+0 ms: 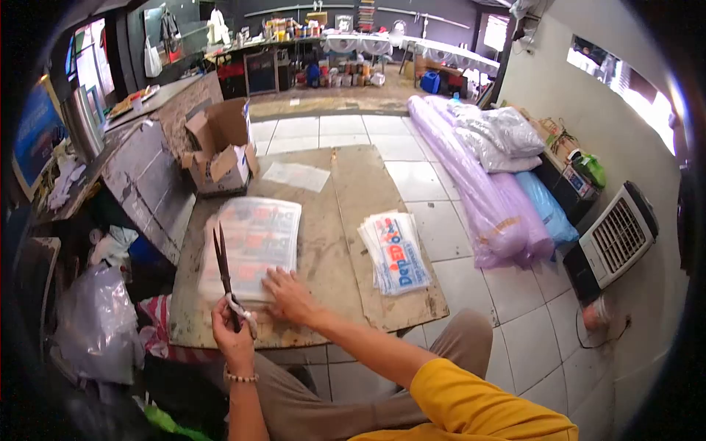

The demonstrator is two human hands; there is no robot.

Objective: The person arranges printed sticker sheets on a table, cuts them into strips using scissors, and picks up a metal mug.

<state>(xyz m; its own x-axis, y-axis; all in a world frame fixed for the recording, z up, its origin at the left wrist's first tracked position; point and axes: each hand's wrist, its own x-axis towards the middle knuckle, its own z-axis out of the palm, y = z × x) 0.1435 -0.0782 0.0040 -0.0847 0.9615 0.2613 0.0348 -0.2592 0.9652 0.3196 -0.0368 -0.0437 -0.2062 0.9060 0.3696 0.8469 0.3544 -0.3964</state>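
Observation:
My left hand [234, 334] grips the handles of dark scissors [223, 261], whose blades point up and away over the left edge of a stack of printed translucent sheets [254, 239]. The handles look wrapped in something white. My right hand [288, 295] lies with fingers spread on the near right corner of that stack. Further right on the worn wooden board [334, 257] sits a fanned pile of cut printed pieces [398, 253] with blue and red lettering. A single pale sheet [296, 176] lies near the board's far side.
An open cardboard box [219, 176] stands at the board's far left corner. Purple wrapped rolls [471, 191] and silvery plastic bags [507, 132] lie along the right wall, near an air cooler [618, 239]. Clear plastic bags [99, 323] are at the left.

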